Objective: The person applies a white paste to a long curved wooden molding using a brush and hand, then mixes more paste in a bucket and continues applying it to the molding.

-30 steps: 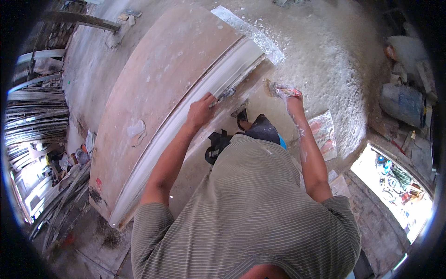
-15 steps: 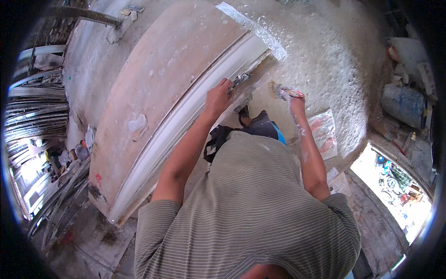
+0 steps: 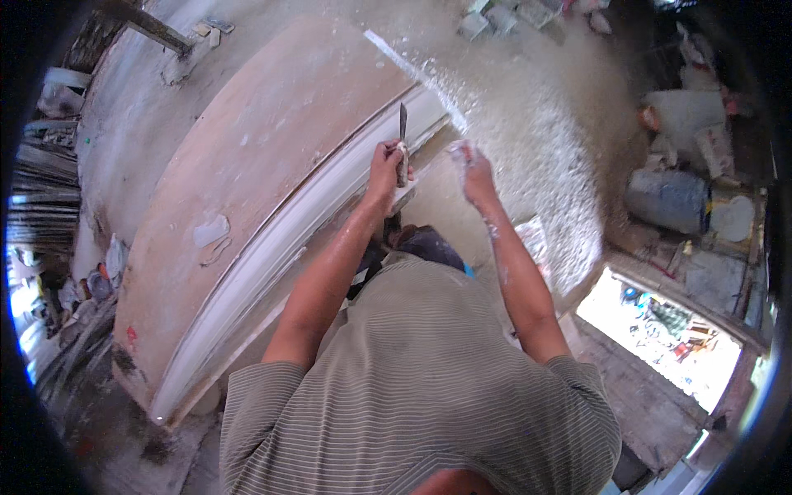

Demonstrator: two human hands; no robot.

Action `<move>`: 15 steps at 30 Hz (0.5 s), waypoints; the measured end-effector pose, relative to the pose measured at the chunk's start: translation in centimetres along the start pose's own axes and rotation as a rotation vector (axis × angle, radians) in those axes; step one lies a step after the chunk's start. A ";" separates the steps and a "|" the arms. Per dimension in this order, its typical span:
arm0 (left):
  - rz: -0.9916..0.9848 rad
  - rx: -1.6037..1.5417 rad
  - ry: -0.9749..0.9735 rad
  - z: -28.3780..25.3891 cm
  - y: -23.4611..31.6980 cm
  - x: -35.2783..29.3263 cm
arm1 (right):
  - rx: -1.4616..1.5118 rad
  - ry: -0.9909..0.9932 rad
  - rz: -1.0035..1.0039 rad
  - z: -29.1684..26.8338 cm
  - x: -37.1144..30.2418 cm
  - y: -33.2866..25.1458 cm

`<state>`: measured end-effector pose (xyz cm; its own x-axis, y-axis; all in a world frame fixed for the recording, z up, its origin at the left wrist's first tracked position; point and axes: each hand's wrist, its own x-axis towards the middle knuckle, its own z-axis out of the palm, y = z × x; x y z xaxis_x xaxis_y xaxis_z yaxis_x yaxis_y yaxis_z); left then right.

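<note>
My left hand [image 3: 384, 172] is closed round a narrow-bladed knife [image 3: 403, 124], its dark blade pointing away from me and its lower part crusted with pale plaster. It is raised over a long, curved white plaster moulding [image 3: 272, 241], which lies along the edge of a big pinkish-brown board [image 3: 239, 140]. My right hand [image 3: 474, 169], smeared white, is closed just right of the moulding's far end. It grips a brush, whose bristles are hard to make out now but show in the earlier picture. White smears cover the right forearm too.
A white strip [image 3: 396, 58] crosses the far end of the board. A pale scrap [image 3: 211, 231] lies on the board. Rough white plaster [image 3: 561, 181] coats the ground at right, near a bluish drum [image 3: 668, 200]. Stacked strips [image 3: 45, 190] stand at far left.
My left hand has lifted and turned, so the knife blade now points up and away. My right hand has swung left, toward the left hand and the moulding. The whole view has shifted.
</note>
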<state>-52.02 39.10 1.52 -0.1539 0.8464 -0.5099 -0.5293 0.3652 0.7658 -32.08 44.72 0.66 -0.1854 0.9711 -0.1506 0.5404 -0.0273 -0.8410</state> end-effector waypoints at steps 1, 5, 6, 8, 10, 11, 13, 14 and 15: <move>0.002 -0.059 0.021 1.7 -0.3 0.1 | -0.083 -0.010 -0.147 0.3 0.6 -1.7; 0.023 -0.304 -0.171 3.1 -1.0 1.5 | -0.114 -0.251 -0.070 1.0 3.3 -7.1; 0.035 -0.350 -0.199 2.6 -1.0 1.7 | -0.142 -0.270 -0.104 0.9 4.0 -8.0; -0.053 -0.377 -0.234 1.3 0.2 2.2 | -0.256 -0.411 -0.168 0.5 6.0 -8.5; -0.114 -0.318 -0.185 1.3 1.7 1.9 | -0.431 -0.660 -0.211 -0.4 8.5 -6.6; -0.070 -0.074 -0.097 0.5 0.7 2.9 | -0.605 -0.712 -0.423 -0.5 10.2 -4.6; -0.057 0.271 0.186 -0.2 1.1 2.3 | -0.718 -0.829 -0.517 -2.0 11.8 -5.5; 0.041 0.155 0.292 -1.4 -0.4 2.8 | -0.771 -0.889 -0.579 -2.6 12.8 -6.0; 0.135 0.045 0.395 -2.4 -2.1 3.2 | -0.893 -0.999 -0.580 -3.3 14.5 -5.4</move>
<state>-53.40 40.13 -2.70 -0.5323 0.6769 -0.5083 -0.4470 0.2851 0.8479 -35.01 59.74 4.68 -0.8297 0.2181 -0.5138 0.4430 0.8173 -0.3685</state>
